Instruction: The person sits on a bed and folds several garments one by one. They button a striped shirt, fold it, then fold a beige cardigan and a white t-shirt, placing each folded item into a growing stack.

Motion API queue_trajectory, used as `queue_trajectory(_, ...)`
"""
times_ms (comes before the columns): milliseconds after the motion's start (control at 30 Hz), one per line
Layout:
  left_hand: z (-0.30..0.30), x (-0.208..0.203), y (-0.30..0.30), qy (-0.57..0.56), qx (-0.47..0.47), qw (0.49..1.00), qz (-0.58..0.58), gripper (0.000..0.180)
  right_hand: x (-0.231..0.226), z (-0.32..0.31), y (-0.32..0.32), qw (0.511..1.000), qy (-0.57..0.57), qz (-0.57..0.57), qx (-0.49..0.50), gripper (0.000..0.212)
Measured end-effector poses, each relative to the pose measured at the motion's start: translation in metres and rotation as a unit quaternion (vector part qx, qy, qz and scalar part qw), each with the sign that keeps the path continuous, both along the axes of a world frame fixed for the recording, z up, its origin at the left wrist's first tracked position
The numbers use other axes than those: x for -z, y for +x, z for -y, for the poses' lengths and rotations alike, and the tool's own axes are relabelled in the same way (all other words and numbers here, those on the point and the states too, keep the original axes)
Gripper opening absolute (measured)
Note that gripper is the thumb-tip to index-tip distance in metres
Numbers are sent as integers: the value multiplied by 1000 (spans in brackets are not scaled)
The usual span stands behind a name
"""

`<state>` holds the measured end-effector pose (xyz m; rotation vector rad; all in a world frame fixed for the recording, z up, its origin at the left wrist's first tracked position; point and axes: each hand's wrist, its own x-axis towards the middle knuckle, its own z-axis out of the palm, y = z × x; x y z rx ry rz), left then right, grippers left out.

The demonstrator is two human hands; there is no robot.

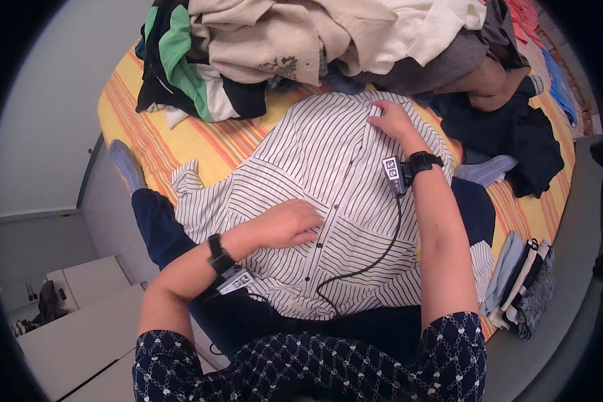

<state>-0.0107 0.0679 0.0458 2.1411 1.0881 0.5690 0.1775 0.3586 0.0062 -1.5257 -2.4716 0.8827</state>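
A white button shirt with dark stripes (pixel 281 141) lies spread in front of me, its button strip running from near my lap to the far edge. Close to that far edge, my right hand (pixel 390 120) pinches the shirt's front edge between thumb and fingers. My left hand (pixel 289 223) rests on the shirt beside the buttons, palm down, thumb apart from the fingers. One sleeve (pixel 189 179) reaches out to the left; part of another shows at the right by my leg.
A heap of clothes (pixel 281 40), beige, white, black and green, stands beyond the shirt on the striped yellow bedcover (pixel 130 87). Dark clothing (pixel 516 141) lies at the right. Folded garments (pixel 522 281) sit at the near right edge. My legs stretch out on both sides; a black cable (pixel 382 258) crosses the shirt.
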Motion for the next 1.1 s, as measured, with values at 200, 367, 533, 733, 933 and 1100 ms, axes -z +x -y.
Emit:
queue_trajectory(200,46,-15,-91,-96,-250,962,-59,27,13,-16,-7,996,2,88,-32,49)
queue_trajectory(367,91,-6,-164,-111,-499,850,-129,29,7,-11,0,981,161,79,69,37)
queue_trajectory(533,133,12,-191,-155,-592,778,-140,45,-4,-11,22,945,238,181,135,35)
queue_trajectory(733,151,9,-155,-47,-554,812,-176,48,-31,35,24,939,333,68,-59,40)
queue_trajectory(933,175,-16,-62,-227,-321,910,-136,30,-41,155,33,944,168,55,-277,30)
queue_trajectory(1100,205,-3,-6,-400,-215,855,-250,52,-66,181,45,959,136,173,-177,23)
